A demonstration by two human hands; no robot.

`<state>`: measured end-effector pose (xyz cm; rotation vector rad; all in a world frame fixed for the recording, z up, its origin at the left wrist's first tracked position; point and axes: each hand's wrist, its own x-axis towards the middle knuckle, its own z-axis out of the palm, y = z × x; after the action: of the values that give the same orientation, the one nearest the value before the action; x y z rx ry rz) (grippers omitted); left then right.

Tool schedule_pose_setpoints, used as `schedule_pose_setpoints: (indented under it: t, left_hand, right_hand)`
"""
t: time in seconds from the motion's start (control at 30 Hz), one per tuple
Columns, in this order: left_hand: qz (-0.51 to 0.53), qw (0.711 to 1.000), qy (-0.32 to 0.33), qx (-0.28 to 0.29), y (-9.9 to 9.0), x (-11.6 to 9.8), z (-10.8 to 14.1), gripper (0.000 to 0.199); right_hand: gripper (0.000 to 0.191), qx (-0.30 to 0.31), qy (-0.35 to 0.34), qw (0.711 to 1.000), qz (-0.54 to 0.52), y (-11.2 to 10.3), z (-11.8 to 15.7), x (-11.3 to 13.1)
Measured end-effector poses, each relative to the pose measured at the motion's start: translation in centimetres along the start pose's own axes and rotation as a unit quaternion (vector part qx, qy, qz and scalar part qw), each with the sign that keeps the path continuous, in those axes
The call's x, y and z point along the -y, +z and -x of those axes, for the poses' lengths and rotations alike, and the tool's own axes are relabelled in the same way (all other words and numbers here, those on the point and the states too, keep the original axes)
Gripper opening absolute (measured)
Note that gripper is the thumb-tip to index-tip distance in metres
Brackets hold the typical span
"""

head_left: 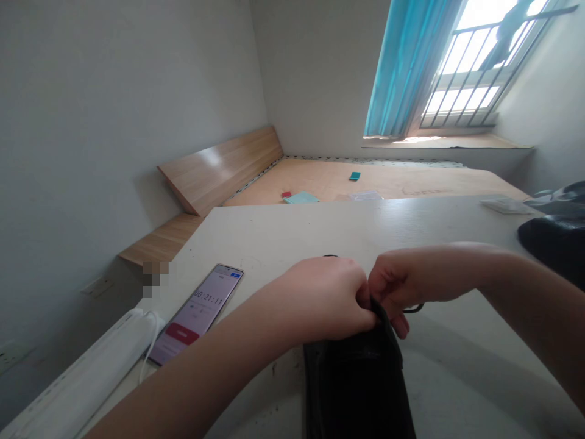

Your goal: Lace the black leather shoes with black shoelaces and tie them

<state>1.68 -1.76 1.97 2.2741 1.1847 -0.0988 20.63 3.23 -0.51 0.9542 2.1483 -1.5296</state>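
Observation:
A black item, perhaps a shoe or a bag, rests on the white table at the bottom centre. My left hand lies over its far end, with fingers closed on its dark upper edge. Close against it on the right, my right hand has curled fingers at the same edge. A thin dark cord loops out beside the right fingers. Another dark bit shows behind the left hand. The fingertips are partly hidden, so what exactly the right hand pinches is unclear.
On the white table, a phone showing a timer lies left of my left forearm. A white long object with a cable is at the left edge. A black object sits at far right. Behind stands a bed board.

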Motion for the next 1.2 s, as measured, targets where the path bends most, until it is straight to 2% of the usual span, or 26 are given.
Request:
schedule_pose_setpoints:
  t: [0.17,0.3,0.53,0.73,1.0,1.2]
  left_hand:
    - [0.021,1.000,0.012,0.009,0.1,0.4,-0.3,0.019]
    - [0.024,1.000,0.015,0.007,0.1,0.3,-0.3,0.015]
    - [0.036,0.999,0.005,-0.007,0.1,0.0,-0.3,0.017]
    - [0.030,0.999,-0.009,-0.017,0.1,-0.5,-0.3,0.025]
    - [0.025,0.999,0.021,0.009,-0.3,-0.2,0.4,0.015]
    - [-0.002,1.000,0.015,-0.017,-0.3,-0.5,0.7,0.013]
  right_hand:
    - [0.025,0.015,-0.017,0.999,-0.025,-0.2,-0.4,-0.6]
    - [0.023,0.020,-0.025,0.999,-0.029,-0.2,-0.3,-0.5]
    - [0.026,0.024,-0.012,1.000,-0.010,-0.4,0.7,0.1]
    - [0.018,0.002,-0.020,1.000,0.011,-0.4,0.9,0.5]
    - [0.022,-0.020,-0.018,0.999,0.023,-0.2,0.6,0.7]
    - [0.025,-0.033,-0.015,0.998,0.049,0.0,0.6,0.8]
